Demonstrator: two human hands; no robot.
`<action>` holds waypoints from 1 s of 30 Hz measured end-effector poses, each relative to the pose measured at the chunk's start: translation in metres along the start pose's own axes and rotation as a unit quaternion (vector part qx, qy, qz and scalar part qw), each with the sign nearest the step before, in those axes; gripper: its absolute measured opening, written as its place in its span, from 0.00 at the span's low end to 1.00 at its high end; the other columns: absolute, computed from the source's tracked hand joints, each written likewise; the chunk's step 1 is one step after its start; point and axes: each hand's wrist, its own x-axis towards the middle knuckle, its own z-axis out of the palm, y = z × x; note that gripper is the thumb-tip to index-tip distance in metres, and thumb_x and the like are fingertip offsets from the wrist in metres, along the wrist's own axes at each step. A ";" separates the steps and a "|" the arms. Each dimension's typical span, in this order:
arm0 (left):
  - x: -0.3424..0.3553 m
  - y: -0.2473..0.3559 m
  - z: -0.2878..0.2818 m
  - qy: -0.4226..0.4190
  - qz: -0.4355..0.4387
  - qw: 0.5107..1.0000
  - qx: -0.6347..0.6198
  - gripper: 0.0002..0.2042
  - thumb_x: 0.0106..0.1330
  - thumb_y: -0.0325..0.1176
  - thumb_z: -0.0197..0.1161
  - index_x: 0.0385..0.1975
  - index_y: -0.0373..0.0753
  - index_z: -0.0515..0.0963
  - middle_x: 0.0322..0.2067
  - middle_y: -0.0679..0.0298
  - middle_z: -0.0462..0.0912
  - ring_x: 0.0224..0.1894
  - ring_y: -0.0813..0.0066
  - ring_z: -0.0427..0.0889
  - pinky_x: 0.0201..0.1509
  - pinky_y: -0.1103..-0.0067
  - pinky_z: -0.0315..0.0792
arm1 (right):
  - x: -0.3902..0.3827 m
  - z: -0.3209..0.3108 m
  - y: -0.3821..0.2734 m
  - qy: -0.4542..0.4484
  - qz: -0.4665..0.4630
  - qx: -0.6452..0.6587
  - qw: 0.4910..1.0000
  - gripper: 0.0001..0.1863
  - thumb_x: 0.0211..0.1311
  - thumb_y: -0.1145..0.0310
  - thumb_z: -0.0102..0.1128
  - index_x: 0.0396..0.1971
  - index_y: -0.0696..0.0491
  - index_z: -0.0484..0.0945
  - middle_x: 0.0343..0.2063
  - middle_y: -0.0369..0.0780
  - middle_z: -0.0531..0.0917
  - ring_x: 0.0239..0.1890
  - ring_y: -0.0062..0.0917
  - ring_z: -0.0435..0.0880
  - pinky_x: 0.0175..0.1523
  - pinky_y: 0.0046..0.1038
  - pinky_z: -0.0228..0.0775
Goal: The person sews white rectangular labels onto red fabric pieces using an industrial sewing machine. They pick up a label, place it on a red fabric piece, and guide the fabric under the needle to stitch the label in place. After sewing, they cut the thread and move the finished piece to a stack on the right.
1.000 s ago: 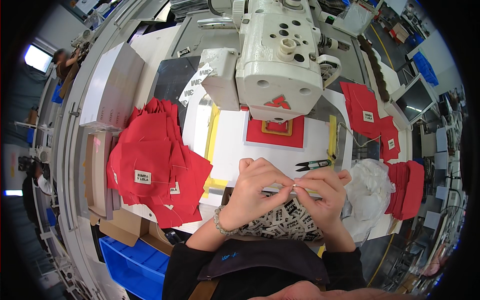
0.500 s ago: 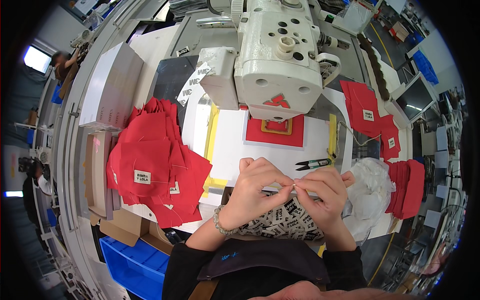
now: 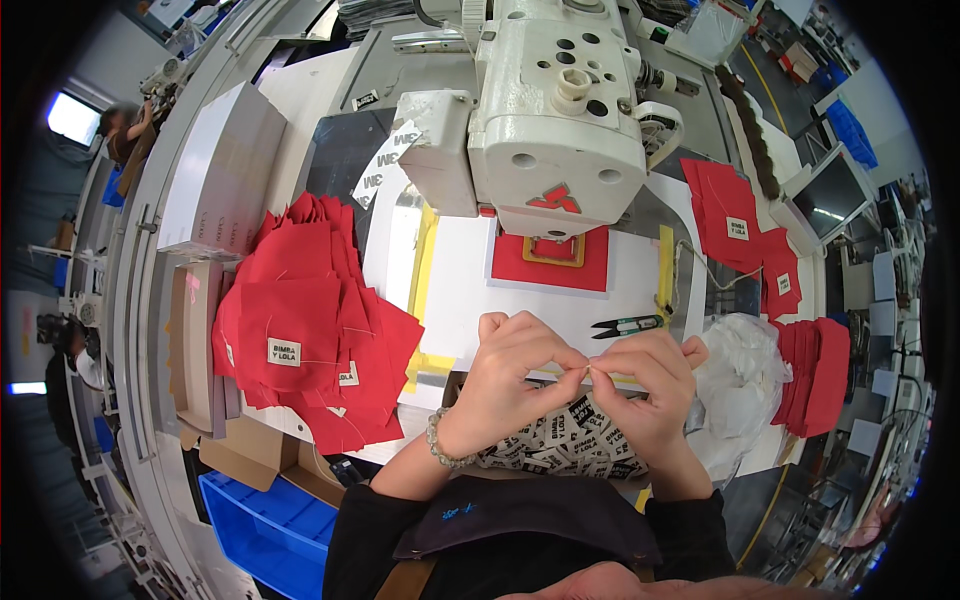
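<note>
My left hand (image 3: 512,378) and my right hand (image 3: 646,396) meet in front of me, thumb and forefinger of each pinched together. Between the fingertips is a tiny pale thing, too small to make out. Just below them lie many black-and-white woven labels (image 3: 560,440) in an open box, partly hidden by my hands. Beyond, the white sewing machine (image 3: 556,140) stands over a red fabric piece (image 3: 512,262), with a yellow-edged clamp frame (image 3: 572,257) resting on it. Black-handled thread snips (image 3: 628,327) lie near my right fingers.
Red labelled pieces (image 3: 285,330) pile up on the left beside a white box (image 3: 222,175) and an open carton (image 3: 200,350). A blue bin (image 3: 265,530) sits lower left. On the right are a crumpled plastic bag (image 3: 738,395), folded red pieces (image 3: 815,375) and more labelled pieces (image 3: 720,215).
Both hands stay pinched together in nearly the same place, with only a slight shift of the fingertips. Nothing else has visibly moved.
</note>
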 end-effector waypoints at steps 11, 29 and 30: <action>0.002 0.000 0.002 -0.005 -0.018 0.999 -0.028 0.06 0.47 0.25 0.70 0.23 0.44 0.82 0.24 0.76 0.82 0.30 0.79 0.74 0.42 0.79 0.58 | -0.003 0.003 0.003 -0.003 0.034 0.025 0.999 0.12 0.37 0.75 0.68 0.24 0.45 0.76 0.25 0.27 0.80 0.28 0.17 0.76 0.41 0.30 0.45; 0.003 -0.010 0.009 -0.018 -0.066 0.982 -0.176 0.02 0.51 0.28 0.68 0.23 0.42 0.81 0.22 0.72 0.81 0.30 0.79 0.76 0.48 0.77 0.60 | -0.005 0.004 0.004 0.001 0.084 0.102 0.991 0.10 0.40 0.75 0.67 0.23 0.47 0.76 0.25 0.30 0.80 0.29 0.18 0.77 0.42 0.29 0.47; 0.003 -0.010 0.009 -0.020 -0.071 0.981 -0.181 0.02 0.51 0.28 0.68 0.23 0.42 0.81 0.23 0.72 0.81 0.30 0.79 0.76 0.48 0.77 0.60 | -0.005 0.004 0.005 0.001 0.086 0.108 0.990 0.10 0.40 0.75 0.67 0.23 0.47 0.75 0.25 0.30 0.80 0.29 0.18 0.77 0.42 0.29 0.47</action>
